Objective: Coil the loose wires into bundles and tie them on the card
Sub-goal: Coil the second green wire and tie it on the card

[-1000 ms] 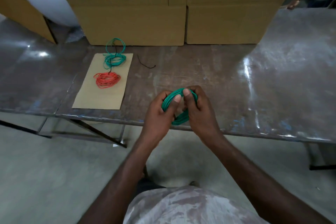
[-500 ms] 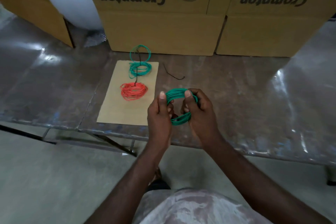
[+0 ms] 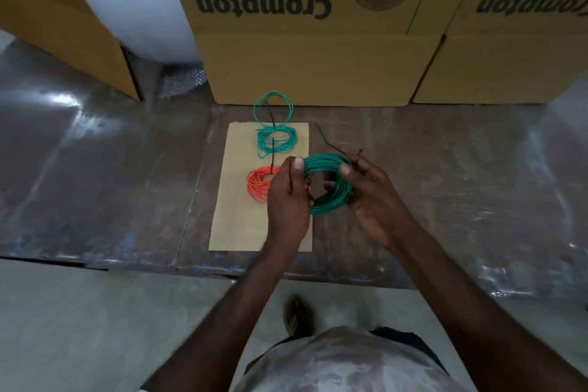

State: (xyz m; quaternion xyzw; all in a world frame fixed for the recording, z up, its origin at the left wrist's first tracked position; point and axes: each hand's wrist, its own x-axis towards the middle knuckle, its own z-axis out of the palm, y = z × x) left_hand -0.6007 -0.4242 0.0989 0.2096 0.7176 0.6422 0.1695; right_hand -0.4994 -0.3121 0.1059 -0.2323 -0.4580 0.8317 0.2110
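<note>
A green wire coil (image 3: 331,183) is held between both hands above the card's right edge. My left hand (image 3: 288,200) pinches its left side and my right hand (image 3: 374,197) grips its right side. The tan card (image 3: 235,216) lies flat on the table. A teal wire bundle (image 3: 276,140) sits at the card's far end, with a loose loop reaching past the edge. An orange wire bundle (image 3: 259,183) lies below it, partly hidden by my left hand. A black tie (image 3: 272,143) runs over the teal bundle toward the orange one.
A loose black tie (image 3: 331,145) lies on the metal table (image 3: 461,188) just beyond the coil. Large cardboard boxes (image 3: 315,41) line the far side, with a white bubble-wrap roll (image 3: 133,0) at the left. The table's near edge (image 3: 159,264) is close.
The hands carried the green coil forward and left, from near the table's front edge to over the card's right side. The coil now hangs more open between the hands.
</note>
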